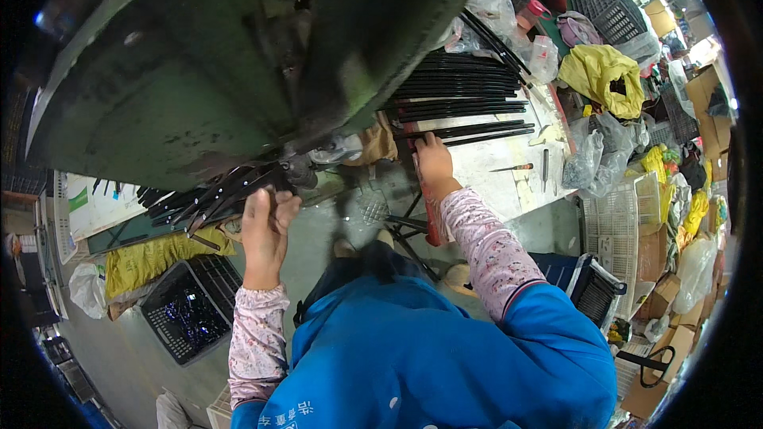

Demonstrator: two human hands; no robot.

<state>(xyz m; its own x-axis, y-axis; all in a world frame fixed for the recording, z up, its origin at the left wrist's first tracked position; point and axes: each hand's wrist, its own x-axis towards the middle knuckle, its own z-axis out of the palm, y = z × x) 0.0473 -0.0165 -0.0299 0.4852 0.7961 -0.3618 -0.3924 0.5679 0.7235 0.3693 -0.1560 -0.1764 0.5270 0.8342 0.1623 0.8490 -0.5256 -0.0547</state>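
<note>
Thin black metal rods [461, 83] lie right of large dark-green metal machine [199, 71]. Right hand [434, 162] at nearest rod, fingers curled, grip unclear. Left hand [266, 237] before machine, fingers parted, seemingly released. Hasty pull could scatter rods.

The white tabletop [494, 191] bears black rods [461, 83] and, apparently, a screwdriver [520, 167].

A smooth, glossy finish is shown by the black rods [469, 79]; worn, matt paint is seen on the green machine [183, 87]. The desk [493, 187] is scuffed, the crate [221, 270] is moulded in plastic, and the sleeves [489, 238] are made of cloth.
</note>
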